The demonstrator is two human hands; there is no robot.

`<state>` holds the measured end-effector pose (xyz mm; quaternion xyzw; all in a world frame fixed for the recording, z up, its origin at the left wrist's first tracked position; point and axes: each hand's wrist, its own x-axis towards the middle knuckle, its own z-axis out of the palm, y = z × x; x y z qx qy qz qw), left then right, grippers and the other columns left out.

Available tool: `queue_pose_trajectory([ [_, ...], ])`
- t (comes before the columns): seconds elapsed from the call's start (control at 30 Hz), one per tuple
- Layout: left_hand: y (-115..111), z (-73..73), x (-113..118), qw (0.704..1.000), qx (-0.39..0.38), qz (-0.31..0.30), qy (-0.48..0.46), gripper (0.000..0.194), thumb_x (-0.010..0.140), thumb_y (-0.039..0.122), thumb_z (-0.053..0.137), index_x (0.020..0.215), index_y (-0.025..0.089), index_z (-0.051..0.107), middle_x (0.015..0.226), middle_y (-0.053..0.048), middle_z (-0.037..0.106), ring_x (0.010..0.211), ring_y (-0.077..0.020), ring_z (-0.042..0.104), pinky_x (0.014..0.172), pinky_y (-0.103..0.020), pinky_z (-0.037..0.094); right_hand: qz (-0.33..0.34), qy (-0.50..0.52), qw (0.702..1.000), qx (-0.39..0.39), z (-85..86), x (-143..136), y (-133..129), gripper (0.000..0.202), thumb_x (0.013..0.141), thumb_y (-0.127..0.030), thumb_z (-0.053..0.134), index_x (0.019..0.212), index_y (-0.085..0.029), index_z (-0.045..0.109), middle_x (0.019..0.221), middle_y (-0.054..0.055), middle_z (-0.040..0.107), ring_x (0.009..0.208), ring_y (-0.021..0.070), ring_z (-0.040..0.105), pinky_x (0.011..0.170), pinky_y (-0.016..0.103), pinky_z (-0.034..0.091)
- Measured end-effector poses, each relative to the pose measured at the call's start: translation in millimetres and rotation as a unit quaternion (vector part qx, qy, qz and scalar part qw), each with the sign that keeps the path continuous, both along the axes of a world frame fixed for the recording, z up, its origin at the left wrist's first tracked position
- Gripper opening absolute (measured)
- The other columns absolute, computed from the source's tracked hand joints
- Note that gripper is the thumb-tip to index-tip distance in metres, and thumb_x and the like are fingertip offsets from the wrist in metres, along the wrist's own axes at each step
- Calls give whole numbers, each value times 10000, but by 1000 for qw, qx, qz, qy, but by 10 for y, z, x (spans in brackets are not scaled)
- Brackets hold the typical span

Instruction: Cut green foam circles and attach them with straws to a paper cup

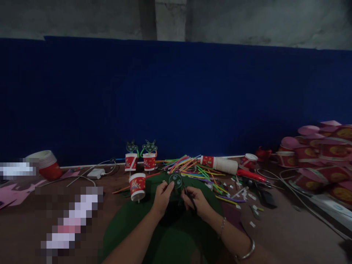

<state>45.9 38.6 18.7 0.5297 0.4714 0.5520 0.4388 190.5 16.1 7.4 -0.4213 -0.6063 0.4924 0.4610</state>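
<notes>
My left hand (162,195) pinches a dark green paper cutout (176,180) with pale outlined shapes on it. Close beside it, my right hand (198,201) is closed round a pair of scissors (188,196), whose blades point up toward the cutout's edge. Whether the blades touch the paper is too dark to tell. Below both hands spreads a sheet of dark green material (132,231). A red and white paper cup (137,186) stands upside down left of my left hand. Behind it are two more cups (149,161) topped with dark animal-face cutouts (150,147) and bent coloured stems.
Coloured straw-like sticks (189,165) lie heaped behind my hands, near a stack of paper cups (222,164) on its side. White scraps (251,196) and a red-handled tool (251,175) lie right. Decorated cups (310,154) crowd the far right. A white adapter (96,173) sits left.
</notes>
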Motion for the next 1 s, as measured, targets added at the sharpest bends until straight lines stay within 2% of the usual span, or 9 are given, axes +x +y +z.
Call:
queue_pose_trajectory([
  [0.23,19,-9,0,999,-5,-10,-47,389,677,497,601,536,168,448,462,66,387,456,-67,329,441,-194,237,7,0,1000,-24,-11,-13,-2,321,699,-473,601,660,-166,516,406,-72,438,358,70,403,374,182,317],
  [0.43,2,4,-3,1000,19,-6,-1,413,682,494,596,490,177,415,455,59,383,460,-78,337,451,-207,255,22,17,1000,-4,-22,4,-7,338,721,-491,592,717,-158,530,458,-45,506,405,80,439,404,186,331],
  [0.57,-5,13,-5,1000,21,-10,13,403,702,477,579,485,180,413,458,55,383,466,-83,340,461,-212,259,15,7,1000,10,-39,13,2,341,729,-494,587,698,-159,532,452,-50,487,399,72,417,408,186,318],
  [1.0,14,-6,-5,998,0,-29,-47,336,703,437,595,561,167,454,475,70,379,457,-64,313,436,-194,228,16,5,1000,-13,-9,-11,-4,275,713,-422,592,654,-167,507,408,-70,444,353,67,396,371,180,308],
])
